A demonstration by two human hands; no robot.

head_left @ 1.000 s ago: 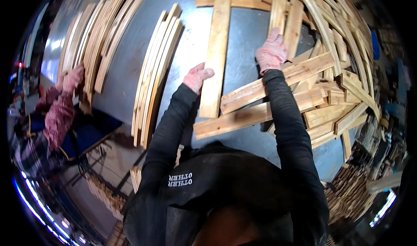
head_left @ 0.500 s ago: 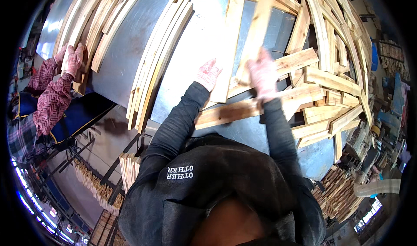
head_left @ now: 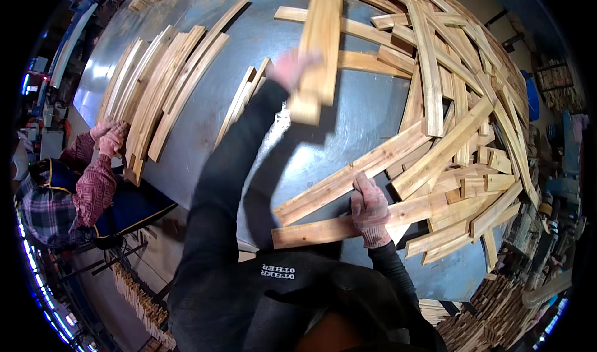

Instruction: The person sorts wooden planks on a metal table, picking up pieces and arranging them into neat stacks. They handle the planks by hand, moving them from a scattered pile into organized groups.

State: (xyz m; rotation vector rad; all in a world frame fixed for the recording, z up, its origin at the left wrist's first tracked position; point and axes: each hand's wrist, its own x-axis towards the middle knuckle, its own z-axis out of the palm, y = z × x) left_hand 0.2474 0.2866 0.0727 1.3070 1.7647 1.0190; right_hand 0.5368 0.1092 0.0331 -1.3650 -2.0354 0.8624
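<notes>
Here, your blurred left hand (head_left: pixel 295 69) grips straight, pale planks (head_left: pixel 323 38); your knit-gloved right hand (head_left: pixel 370 210) curls over a knotty board (head_left: pixel 316 232), whether gripping I cannot tell.

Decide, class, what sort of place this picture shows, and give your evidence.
Probably a woodworking workshop: loose wooden boards lie heaped on a broad metal table, and a large stack of cut wood shows beyond it at the lower right.

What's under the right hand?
The right hand overlaps a plank above the metal table; wood shows on both sides. The stretch beneath is covered; contact can't be confirmed.
</notes>
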